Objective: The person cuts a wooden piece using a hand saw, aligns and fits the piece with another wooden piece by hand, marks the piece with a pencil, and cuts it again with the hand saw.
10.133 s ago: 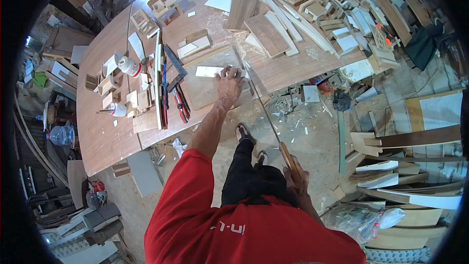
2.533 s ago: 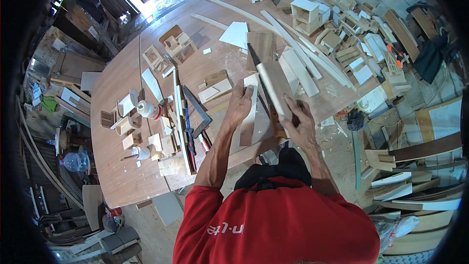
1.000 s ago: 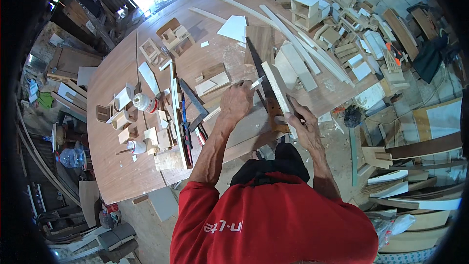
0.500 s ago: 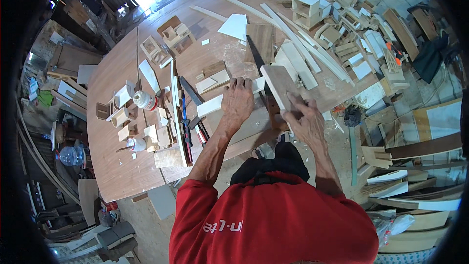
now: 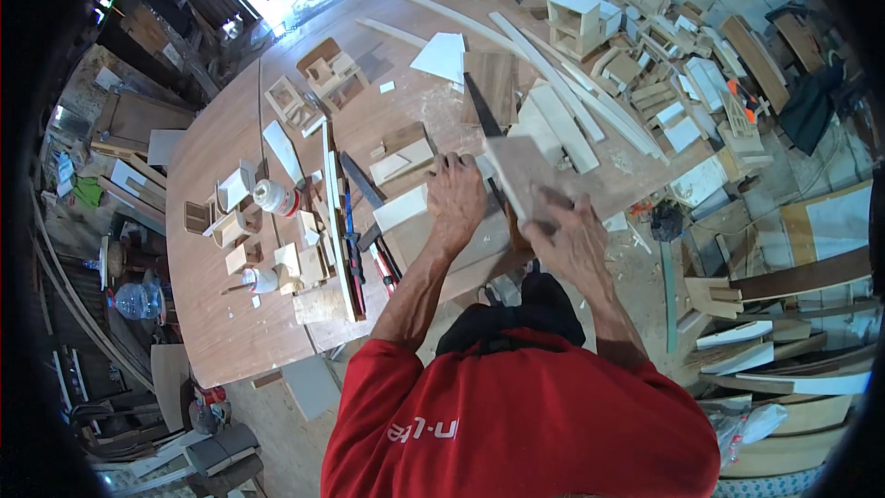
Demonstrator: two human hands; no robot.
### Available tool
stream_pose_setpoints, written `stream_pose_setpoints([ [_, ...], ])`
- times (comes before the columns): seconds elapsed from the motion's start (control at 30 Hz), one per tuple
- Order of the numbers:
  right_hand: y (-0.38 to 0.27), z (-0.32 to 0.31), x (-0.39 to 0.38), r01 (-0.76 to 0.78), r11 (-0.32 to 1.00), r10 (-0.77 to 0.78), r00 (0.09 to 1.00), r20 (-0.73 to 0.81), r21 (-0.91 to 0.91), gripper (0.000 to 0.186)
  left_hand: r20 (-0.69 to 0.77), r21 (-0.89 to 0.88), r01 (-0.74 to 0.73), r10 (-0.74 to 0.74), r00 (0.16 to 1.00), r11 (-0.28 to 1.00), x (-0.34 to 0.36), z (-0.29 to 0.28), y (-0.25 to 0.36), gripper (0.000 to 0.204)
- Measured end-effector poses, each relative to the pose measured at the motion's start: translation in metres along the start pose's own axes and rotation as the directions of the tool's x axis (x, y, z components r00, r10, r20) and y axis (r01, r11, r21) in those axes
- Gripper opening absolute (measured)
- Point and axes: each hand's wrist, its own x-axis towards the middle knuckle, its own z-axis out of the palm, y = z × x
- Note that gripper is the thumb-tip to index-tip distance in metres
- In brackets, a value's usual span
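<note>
Near the table's front edge, my left hand [image 5: 455, 195] is closed over a pale wooden board [image 5: 403, 209], its fingers curled across the top. My right hand [image 5: 573, 238] grips a flat rectangular wooden block [image 5: 524, 166], tilted and smeared by motion. The block's lower left side is close to the board's right end; whether they touch I cannot tell. A handsaw with a dark tapering blade [image 5: 480, 106] lies beyond and partly behind the block, and its brown handle [image 5: 518, 229] shows between my hands.
Left of my left hand lie long strips [image 5: 334, 212], a dark flat bar [image 5: 361, 181], a glue jar [image 5: 274, 195] and small wooden pieces. Long battens [image 5: 553, 74] cross the far right. Miniature wooden furniture and offcuts [image 5: 645, 83] crowd the right corner. Planks [image 5: 774, 360] are stacked at right.
My right hand's block has shifted slightly toward me and tilted, and is now blurred. My left hand stays closed on the pale board, a touch further right and nearer in view.
</note>
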Motion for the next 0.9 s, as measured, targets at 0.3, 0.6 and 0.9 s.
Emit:
stream_pose_setpoints([
  [0.3, -0.012, 0.008, -0.015, -0.049, 0.998, 0.042, 0.986, 0.163, 0.036, 0.045, -0.113, -0.096, 0.045, -0.056, 0.992, 0.994, 0.013, -0.011, 0.009, 0.022],
  [0.6, 0.026, -0.019, 0.004, -0.188, 0.940, 0.216, 0.974, -0.070, 0.286, 0.056, -0.121, -0.153, -0.023, 0.004, 0.993, 0.988, 0.015, -0.016, -0.006, 0.023],
  [0.9, 0.029, 0.007, 0.020, -0.292, 0.899, 0.273, 0.956, 0.106, 0.325, 0.059, 0.177, -0.314, -0.015, 0.074, 0.982, 0.949, 0.015, -0.021, -0.011, 0.019],
])
